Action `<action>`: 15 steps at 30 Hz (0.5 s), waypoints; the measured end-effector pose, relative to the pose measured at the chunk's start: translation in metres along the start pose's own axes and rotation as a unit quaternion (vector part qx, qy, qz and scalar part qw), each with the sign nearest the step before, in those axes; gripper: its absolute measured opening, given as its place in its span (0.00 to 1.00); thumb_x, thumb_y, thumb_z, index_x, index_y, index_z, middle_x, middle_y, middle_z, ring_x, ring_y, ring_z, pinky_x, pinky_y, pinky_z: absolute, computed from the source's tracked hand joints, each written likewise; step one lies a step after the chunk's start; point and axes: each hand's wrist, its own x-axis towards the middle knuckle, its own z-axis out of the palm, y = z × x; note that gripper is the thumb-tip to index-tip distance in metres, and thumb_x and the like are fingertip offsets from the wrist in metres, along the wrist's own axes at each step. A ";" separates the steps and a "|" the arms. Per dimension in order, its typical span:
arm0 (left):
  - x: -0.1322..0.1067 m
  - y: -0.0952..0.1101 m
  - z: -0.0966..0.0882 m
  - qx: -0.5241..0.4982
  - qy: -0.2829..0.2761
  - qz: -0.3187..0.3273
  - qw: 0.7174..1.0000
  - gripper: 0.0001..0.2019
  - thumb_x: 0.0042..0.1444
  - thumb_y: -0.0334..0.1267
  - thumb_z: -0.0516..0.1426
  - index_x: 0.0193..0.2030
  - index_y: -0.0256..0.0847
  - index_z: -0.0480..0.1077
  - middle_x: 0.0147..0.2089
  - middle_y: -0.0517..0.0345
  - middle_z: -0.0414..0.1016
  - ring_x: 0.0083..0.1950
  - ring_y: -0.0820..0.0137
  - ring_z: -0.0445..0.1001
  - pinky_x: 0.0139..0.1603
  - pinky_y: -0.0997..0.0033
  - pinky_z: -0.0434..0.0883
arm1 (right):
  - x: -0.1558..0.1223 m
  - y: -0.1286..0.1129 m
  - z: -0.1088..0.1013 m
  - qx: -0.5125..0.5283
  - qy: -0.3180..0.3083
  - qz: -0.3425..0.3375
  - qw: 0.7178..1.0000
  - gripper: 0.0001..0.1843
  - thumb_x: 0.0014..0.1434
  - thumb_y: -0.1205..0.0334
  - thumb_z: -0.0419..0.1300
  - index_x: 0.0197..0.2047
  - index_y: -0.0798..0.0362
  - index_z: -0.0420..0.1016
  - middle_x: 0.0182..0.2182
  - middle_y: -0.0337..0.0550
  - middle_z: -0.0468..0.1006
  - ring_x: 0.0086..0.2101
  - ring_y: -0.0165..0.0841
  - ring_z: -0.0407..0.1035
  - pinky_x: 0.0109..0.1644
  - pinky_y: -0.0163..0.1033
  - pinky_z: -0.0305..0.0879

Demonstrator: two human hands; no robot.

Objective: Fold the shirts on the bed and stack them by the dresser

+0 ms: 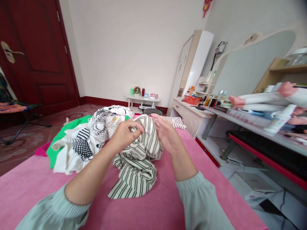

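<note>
A striped garment (pixel 137 172), white with dark green stripes, lies crumpled on the pink table cover, its upper part lifted into a bunched hump between my hands. My left hand (pixel 128 133) is closed at the hump's left side, thumb and fingers pinching the cloth. Against its right side rests my right hand (pixel 168 135), fingers stretched out along the fabric. To the left is a heap of clothes: a white piece with black patterns (pixel 98 126), a white ruffled piece (pixel 66 156) and a green piece (pixel 69 131). Another striped cloth (pixel 176 122) lies behind my right hand.
The pink-covered table (pixel 165 198) fills the foreground. At the right stand a desk with a white bottle (pixel 279 119) and doll-like figures (pixel 261 97), and a dresser with a red basket (pixel 192 99). A low white table (pixel 141 97) stands by the far wall, a folding stool (pixel 16 108) at left.
</note>
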 end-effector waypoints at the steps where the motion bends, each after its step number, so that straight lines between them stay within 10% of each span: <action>1: 0.003 -0.006 -0.003 -0.021 0.108 -0.014 0.994 0.04 0.45 0.32 0.59 0.25 0.40 0.76 0.30 0.60 0.76 0.37 0.68 0.73 0.48 0.67 0.70 | 0.002 0.002 -0.002 -0.047 0.041 -0.015 0.998 0.19 0.51 0.49 0.61 0.45 0.50 0.72 0.41 0.40 0.77 0.40 0.31 0.71 0.41 0.34 0.66; 4: 0.012 -0.028 -0.015 -0.176 0.338 -0.102 0.919 0.08 0.47 0.32 0.58 0.35 0.37 0.75 0.33 0.59 0.76 0.35 0.71 0.73 0.42 0.70 0.72 | 0.005 0.010 -0.003 -0.220 0.073 -0.026 0.972 0.18 0.51 0.47 0.61 0.39 0.52 0.72 0.35 0.41 0.78 0.34 0.30 0.71 0.34 0.33 0.65; 8: 0.020 -0.044 -0.029 -0.341 0.410 -0.161 0.831 0.18 0.48 0.27 0.55 0.47 0.36 0.69 0.35 0.57 0.73 0.34 0.74 0.74 0.37 0.76 0.73 | -0.011 0.031 0.015 -0.395 -0.178 0.096 0.896 0.25 0.50 0.37 0.57 0.35 0.52 0.74 0.25 0.40 0.76 0.23 0.32 0.70 0.27 0.35 0.63; 12: 0.019 -0.046 -0.029 -0.333 0.416 -0.156 0.832 0.23 0.46 0.26 0.55 0.52 0.39 0.66 0.39 0.58 0.71 0.35 0.77 0.74 0.36 0.80 0.72 | -0.030 0.057 0.047 -0.607 -0.258 0.068 0.748 0.38 0.34 0.39 0.69 0.46 0.52 0.74 0.42 0.51 0.76 0.41 0.47 0.71 0.40 0.45 0.67; 15: 0.017 -0.049 -0.031 -0.278 0.404 -0.143 0.860 0.26 0.48 0.28 0.55 0.57 0.41 0.63 0.45 0.57 0.71 0.36 0.78 0.73 0.37 0.81 0.72 | -0.026 0.071 0.054 -0.676 -0.212 0.100 0.698 0.57 0.29 0.49 0.73 0.63 0.53 0.58 0.57 0.63 0.63 0.47 0.53 0.68 0.44 0.52 0.66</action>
